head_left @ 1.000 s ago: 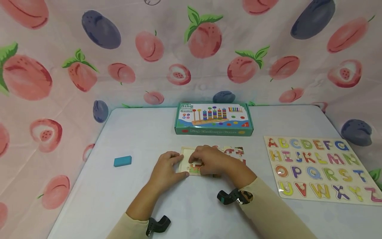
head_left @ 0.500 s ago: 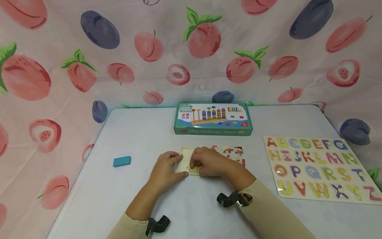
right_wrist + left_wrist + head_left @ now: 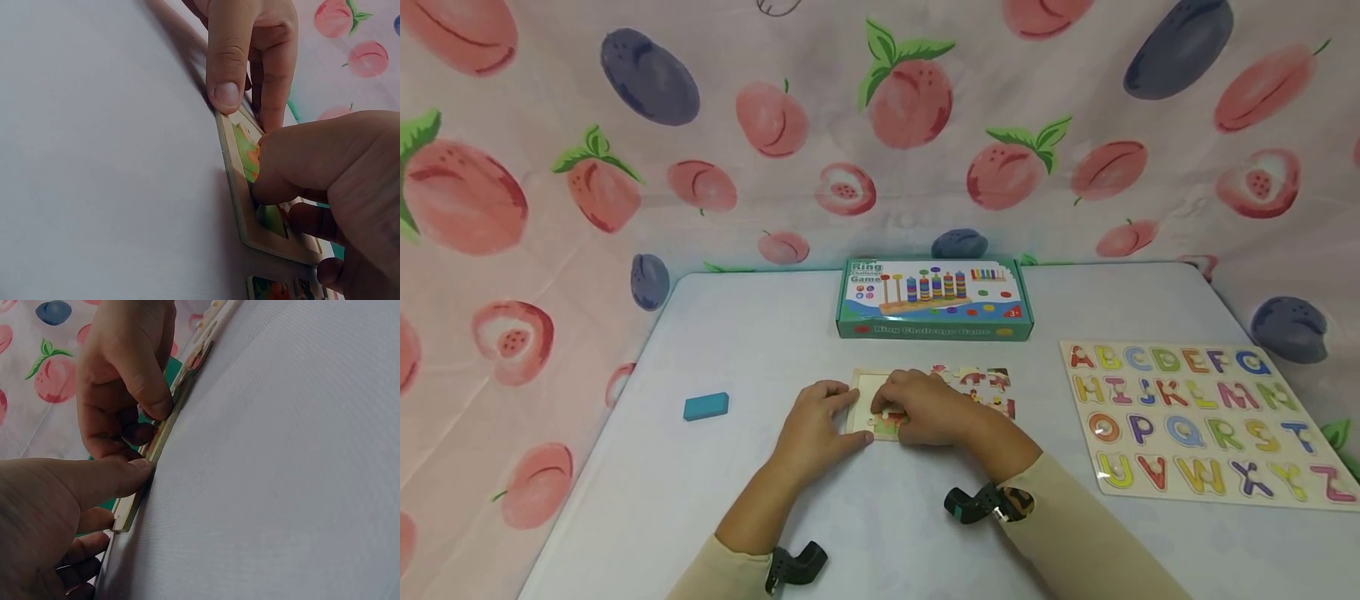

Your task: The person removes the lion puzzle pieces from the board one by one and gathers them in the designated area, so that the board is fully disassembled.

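A small wooden puzzle tray [image 3: 867, 385] lies at mid-table, with green and orange picture pieces [image 3: 886, 427] fitted along its near side. My left hand [image 3: 816, 429] holds its left end, thumb on the near edge and index finger at the left side; in the right wrist view the thumb [image 3: 226, 87] presses down at the corner. Over the tray, my right hand [image 3: 931, 408] has curled fingers and pinches a puzzle piece against the pieces there; that piece is mostly hidden beneath the fingertips. Loose puzzle pieces [image 3: 997, 380] lie just right of the tray, partly behind the right hand.
Behind the tray stands a green Ring Challenge Game box [image 3: 934, 300]. A wooden alphabet board [image 3: 1198, 425] lies on the right, and a blue block [image 3: 706, 406] on the left. Fruit-print cloth [image 3: 715, 108] hangs behind the white table [image 3: 647, 508].
The right hand's fingertips shift slightly over the tray, first in toward the pieces, then a little left. The left hand keeps its place at the tray's corner.
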`<state>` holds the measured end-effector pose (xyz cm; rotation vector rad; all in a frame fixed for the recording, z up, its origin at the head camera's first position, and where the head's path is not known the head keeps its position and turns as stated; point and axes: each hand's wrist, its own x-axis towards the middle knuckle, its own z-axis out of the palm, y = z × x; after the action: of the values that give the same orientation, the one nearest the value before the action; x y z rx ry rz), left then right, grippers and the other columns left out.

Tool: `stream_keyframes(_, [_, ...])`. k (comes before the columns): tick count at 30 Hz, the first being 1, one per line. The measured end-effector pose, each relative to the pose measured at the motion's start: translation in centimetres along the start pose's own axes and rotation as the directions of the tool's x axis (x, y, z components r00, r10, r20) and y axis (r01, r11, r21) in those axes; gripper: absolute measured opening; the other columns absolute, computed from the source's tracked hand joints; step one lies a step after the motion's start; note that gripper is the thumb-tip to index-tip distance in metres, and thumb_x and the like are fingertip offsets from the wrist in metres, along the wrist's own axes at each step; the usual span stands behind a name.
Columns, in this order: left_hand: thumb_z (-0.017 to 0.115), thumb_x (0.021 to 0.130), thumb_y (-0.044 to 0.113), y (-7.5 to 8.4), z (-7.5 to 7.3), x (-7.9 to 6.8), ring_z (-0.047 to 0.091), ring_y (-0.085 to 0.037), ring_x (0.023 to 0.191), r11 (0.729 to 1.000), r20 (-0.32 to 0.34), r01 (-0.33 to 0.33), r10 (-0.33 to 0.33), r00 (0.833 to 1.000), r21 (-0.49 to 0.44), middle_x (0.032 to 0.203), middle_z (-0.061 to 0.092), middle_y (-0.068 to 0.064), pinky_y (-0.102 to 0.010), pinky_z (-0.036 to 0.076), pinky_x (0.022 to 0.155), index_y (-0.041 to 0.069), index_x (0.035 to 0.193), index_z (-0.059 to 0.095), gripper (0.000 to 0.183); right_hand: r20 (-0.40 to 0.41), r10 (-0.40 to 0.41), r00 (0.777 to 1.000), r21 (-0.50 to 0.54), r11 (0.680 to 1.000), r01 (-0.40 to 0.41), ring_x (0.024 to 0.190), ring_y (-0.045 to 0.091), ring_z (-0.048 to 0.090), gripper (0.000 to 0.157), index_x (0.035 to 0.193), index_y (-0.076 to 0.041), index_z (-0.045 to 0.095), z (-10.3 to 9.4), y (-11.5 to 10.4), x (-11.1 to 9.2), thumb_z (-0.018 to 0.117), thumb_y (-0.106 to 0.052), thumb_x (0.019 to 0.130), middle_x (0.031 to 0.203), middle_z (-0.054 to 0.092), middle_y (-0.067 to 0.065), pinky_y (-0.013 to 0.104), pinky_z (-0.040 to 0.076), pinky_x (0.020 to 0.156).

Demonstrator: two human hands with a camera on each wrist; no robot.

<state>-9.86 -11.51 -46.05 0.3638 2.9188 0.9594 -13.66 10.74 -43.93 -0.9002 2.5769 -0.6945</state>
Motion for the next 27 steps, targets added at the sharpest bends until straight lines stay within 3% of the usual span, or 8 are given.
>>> stream_keyframes(21, [0.098,0.079,0.025,-0.02,0.00,-0.02,0.054,-0.034,0.133,1.000,-0.009,-0.011,0.011,1.000,-0.007,0.135,0.064,-0.012,-0.050,0.048,0.111,0.000,0.135,0.073,0.066,-0.015,0.037,0.999,0.038,0.999,-0.037,0.108,0.017,0.054,0.042,0.121,-0.021,0.071,0.42,-0.04,-0.24,0.080,0.000,0.086,0.115,0.064,-0.007,0.048,0.045,0.102])
stream_keyframes(27, [0.098,0.079,0.025,0.00,0.04,0.00,0.054,-0.034,0.133,1.000,-0.014,-0.012,0.012,1.000,-0.012,0.135,0.064,-0.012,-0.049,0.047,0.112,0.000,0.134,0.073,0.066,-0.026,0.034,0.999,0.006,0.999,-0.033,0.104,0.016,0.053,0.042,0.121,-0.023,0.069,0.47,-0.11,-0.25,0.080,-0.001,0.086,0.110,0.063,-0.010,0.047,0.044,0.096])
